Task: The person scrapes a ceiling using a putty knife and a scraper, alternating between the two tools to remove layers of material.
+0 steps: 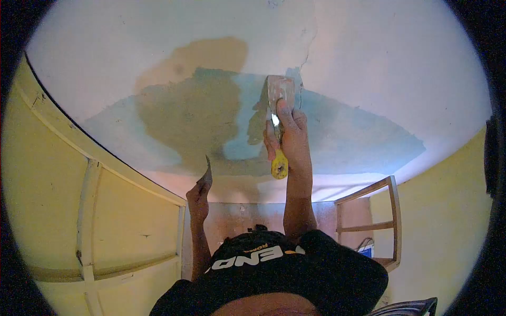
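My right hand (292,139) grips a yellow-handled metal putty knife (278,105) against the patchy grey-blue plastered ceiling (200,116). My left hand (200,192) pinches a thin dark scraper blade (207,167).

You get a dim, fisheye view with black corners and bowed edges. Soft light brightens the ceiling (400,58); the cap (284,268) below sits dark.
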The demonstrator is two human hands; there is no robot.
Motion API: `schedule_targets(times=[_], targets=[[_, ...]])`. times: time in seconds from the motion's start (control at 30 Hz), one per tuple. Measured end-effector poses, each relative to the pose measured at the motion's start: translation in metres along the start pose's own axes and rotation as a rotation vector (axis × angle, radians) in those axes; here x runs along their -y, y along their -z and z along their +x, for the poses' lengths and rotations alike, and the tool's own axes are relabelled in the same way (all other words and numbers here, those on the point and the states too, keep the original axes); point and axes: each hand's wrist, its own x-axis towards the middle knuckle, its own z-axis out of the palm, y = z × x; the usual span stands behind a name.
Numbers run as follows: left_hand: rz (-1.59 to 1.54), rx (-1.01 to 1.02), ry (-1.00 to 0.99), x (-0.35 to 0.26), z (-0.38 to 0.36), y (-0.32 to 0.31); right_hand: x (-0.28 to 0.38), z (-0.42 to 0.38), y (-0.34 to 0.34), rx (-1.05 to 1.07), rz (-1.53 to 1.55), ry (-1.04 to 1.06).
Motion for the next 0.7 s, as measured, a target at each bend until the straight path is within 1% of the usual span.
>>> schedule_targets(times=[0.07,0.17,0.27,0.37,0.47,0.57,0.67,0.7], targets=[[0.03,-0.007,0.008,0.017,-0.001,-0.001,0.012,-0.001,0.001,0.011,-0.02,-0.007],[0.003,0.002,-0.034,-0.011,-0.001,-0.003,0.012,0.002,-0.006,0.012,0.098,0.035],[0.021,0.0,-0.021,-0.004,-0.001,0.0,0.007,-0.005,0.001,-0.022,0.056,-0.017],[-0.048,-0.013,-0.068,-0.006,-0.002,-0.003,0.028,0.0,-0.002,-0.059,0.089,-0.038],[-0.018,-0.003,-0.038,-0.012,-0.002,0.002,0.013,-0.003,0.002,-0.019,0.046,-0.01],[0.08,0.013,-0.022,0.01,-0.004,0.008,0.023,-0.001,0.004,-0.066,0.015,-0.017],[-0.006,0.007,-0.01,-0.009,-0.002,0.002,0.022,0.001,0.003,-0.004,0.037,-0.006],[0.028,0.025,0.002,-0.013,-0.004,0.004,0.021,-0.004,0.003,-0.014,0.042,-0.034]])
